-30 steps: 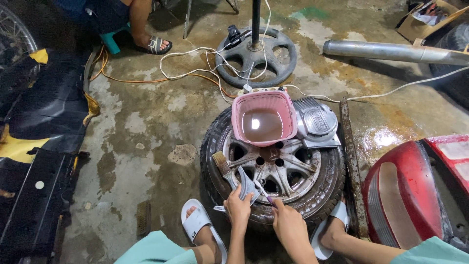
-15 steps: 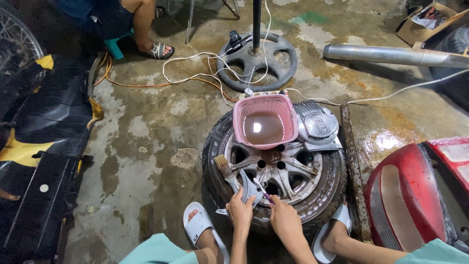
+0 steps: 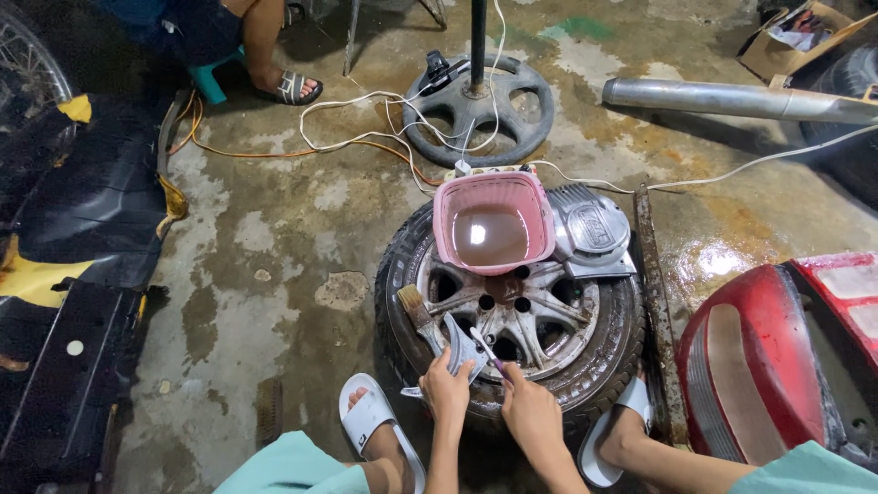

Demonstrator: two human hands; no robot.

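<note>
A car wheel (image 3: 512, 311) lies flat on the wet concrete floor between my feet. My left hand (image 3: 446, 391) holds a small grey metal part (image 3: 463, 346) over the near edge of the rim. My right hand (image 3: 529, 409) grips a thin purple-handled brush (image 3: 486, 352) whose tip touches that part. A wooden paintbrush (image 3: 416, 309) rests on the tyre just left of my left hand. A pink plastic basin (image 3: 494, 223) with murky liquid sits on the wheel's far side, next to a ribbed grey metal cover (image 3: 593, 229).
A red vehicle body panel (image 3: 768, 366) lies to the right, with a rusty metal bar (image 3: 651, 293) beside the wheel. A fan stand base (image 3: 479, 108) with white cables, a metal pipe (image 3: 732, 99), another person's sandalled foot (image 3: 289, 86) and black panels (image 3: 73, 274) surround the floor.
Both hands stay at the near rim with the metal part and thin brush; they shift only slightly. The view has tilted a little.
</note>
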